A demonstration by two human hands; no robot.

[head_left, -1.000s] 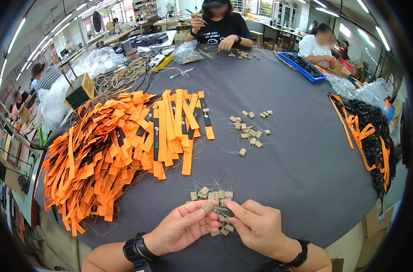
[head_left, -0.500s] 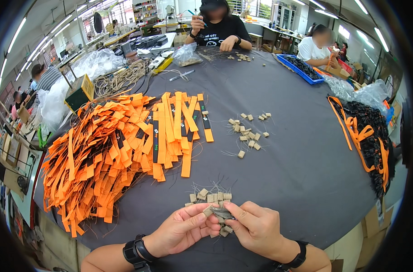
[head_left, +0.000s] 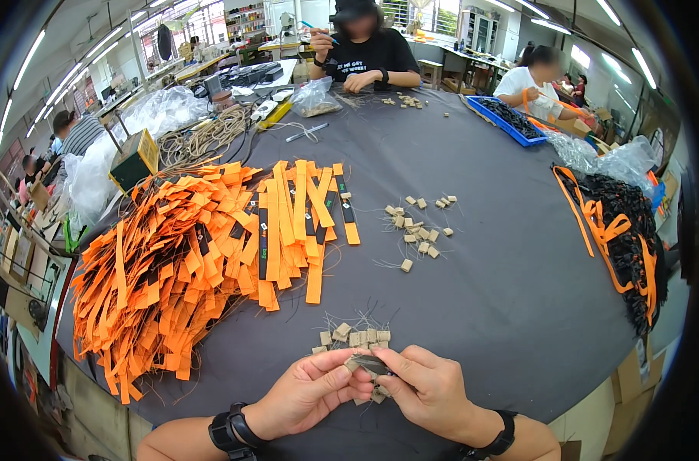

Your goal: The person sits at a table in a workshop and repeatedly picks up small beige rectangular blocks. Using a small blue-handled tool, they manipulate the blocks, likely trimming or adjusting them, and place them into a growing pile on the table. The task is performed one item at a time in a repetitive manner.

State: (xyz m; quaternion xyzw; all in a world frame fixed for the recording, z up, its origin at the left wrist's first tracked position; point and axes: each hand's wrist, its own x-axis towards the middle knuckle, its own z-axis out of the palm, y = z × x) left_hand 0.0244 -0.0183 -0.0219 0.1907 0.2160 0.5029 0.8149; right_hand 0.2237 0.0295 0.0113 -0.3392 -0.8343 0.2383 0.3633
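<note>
Near the front edge of the table, my left hand (head_left: 307, 392) pinches a small beige fabric piece (head_left: 352, 365) between thumb and fingers. My right hand (head_left: 430, 388) is closed on a small dark metal tool that looks like thread snips (head_left: 372, 365). Its blades point left and meet the beige piece, partly covering it. Both hands are close together above the table. Just beyond them lies a small heap of similar beige pieces (head_left: 362, 336) with loose thread ends, and more show beneath and between my hands.
A big pile of orange and black strips (head_left: 173, 269) covers the left side. More beige pieces (head_left: 419, 230) lie mid-table. On the right are black items with orange webbing (head_left: 614, 230) and a blue tray (head_left: 511, 123). Co-workers sit across the table and at far right.
My right hand has shifted slightly left, bringing the snips' blades over the beige piece in my left hand. The co-worker at far right has moved an orange strip.
</note>
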